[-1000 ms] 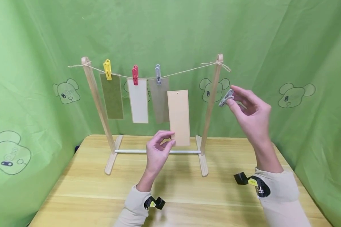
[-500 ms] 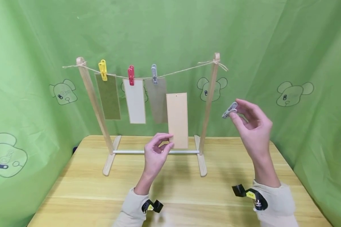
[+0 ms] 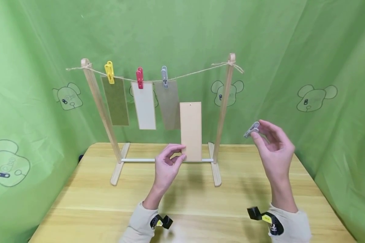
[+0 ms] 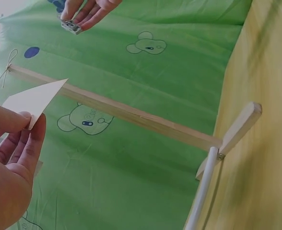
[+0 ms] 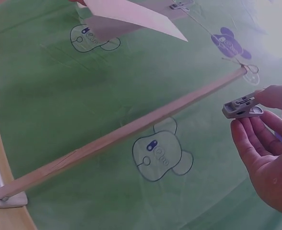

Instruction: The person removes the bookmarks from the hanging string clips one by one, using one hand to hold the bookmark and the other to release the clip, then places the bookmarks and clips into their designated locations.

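Our left hand [image 3: 168,164] pinches a peach rectangular card [image 3: 191,131] by its lower left edge, upright on the near side of a wooden rack [image 3: 104,116]; our right hand [image 3: 275,148] pinches a grey clothespin [image 3: 251,130] to the rack's right. Left wrist: we see the card partly hiding the right post [image 4: 150,120]. Right wrist: we see the clothespin held between thumb [image 5: 275,97] and fingers [image 5: 243,141].
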Action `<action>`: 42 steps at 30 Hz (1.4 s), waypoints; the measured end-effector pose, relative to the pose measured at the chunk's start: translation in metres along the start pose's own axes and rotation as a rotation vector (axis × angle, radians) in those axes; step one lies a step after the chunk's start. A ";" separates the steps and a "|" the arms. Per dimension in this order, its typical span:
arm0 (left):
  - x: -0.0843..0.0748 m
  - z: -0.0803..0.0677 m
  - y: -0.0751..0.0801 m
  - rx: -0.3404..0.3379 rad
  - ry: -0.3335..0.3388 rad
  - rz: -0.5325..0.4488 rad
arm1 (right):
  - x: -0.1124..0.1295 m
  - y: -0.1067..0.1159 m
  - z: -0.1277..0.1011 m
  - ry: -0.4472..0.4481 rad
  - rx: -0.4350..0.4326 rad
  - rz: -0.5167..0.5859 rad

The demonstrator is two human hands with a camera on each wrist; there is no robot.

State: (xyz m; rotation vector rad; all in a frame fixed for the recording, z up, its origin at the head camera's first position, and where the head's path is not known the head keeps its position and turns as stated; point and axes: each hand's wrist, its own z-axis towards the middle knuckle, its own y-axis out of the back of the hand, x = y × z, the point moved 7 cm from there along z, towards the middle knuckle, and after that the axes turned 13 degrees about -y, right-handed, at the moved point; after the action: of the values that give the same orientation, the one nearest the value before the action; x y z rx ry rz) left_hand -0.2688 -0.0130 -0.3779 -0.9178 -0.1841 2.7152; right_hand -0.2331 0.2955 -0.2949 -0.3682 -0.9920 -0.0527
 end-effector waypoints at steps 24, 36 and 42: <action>0.007 -0.016 0.001 0.029 0.075 0.009 | -0.024 0.026 -0.010 0.001 -0.056 0.088; 0.010 -0.025 0.001 0.016 0.114 0.020 | -0.031 0.030 -0.010 -0.063 -0.051 0.047; 0.015 -0.032 -0.001 0.013 0.160 0.037 | -0.035 0.037 -0.013 -0.085 -0.057 0.010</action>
State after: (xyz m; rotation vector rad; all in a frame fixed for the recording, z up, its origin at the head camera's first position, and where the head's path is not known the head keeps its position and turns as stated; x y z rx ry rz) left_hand -0.2605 -0.0068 -0.4114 -1.1399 -0.1187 2.6568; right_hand -0.2346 0.3214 -0.3405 -0.4303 -1.0745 -0.0567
